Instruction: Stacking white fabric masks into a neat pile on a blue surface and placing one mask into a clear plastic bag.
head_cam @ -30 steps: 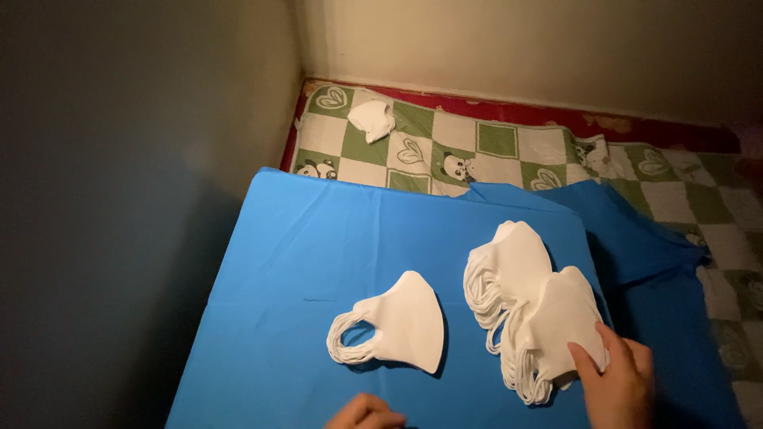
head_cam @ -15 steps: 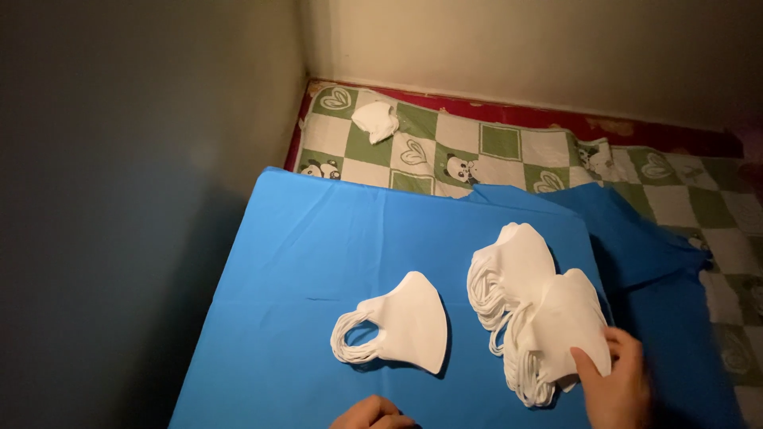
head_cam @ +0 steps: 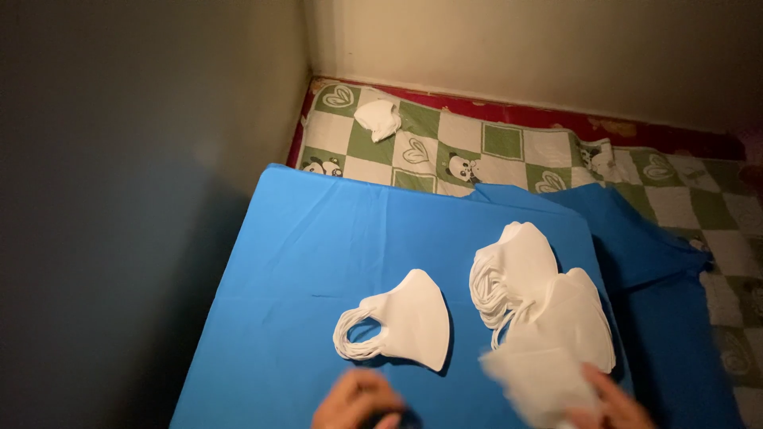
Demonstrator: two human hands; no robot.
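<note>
Bare walls meet in a corner above a green-and-white checked mat (head_cam: 477,143) with a red border, and over the mat lies a flat blue sheet (head_cam: 318,270) that carries the work. One small crumpled white piece (head_cam: 378,117) lies alone on the mat near the wall corner, well apart from everything else.

Near the sheet's right edge a fanned pile of white masks (head_cam: 528,278) lies with its ear loops turned left toward the sheet's middle. At the pile's near end the right hand (head_cam: 608,401), only partly in view at the bottom edge, is lifting one white mask (head_cam: 539,380); the mask is blurred with motion, and the fingers seem closed on its lower right part, though the exact pinch cannot be made out. This lifted mask overlaps the near masks of the pile.

A smaller stack of folded masks (head_cam: 401,324) lies near the middle of the sheet's near edge, its loops bunched on the left and its pointed fold on the right, long axis running roughly left to right. It sits to the left of the right hand and just beyond the left hand (head_cam: 356,400), which is the nearer of the two to it. The left hand rests low at the near edge, fingers loosely curled, holding nothing visible.
</note>
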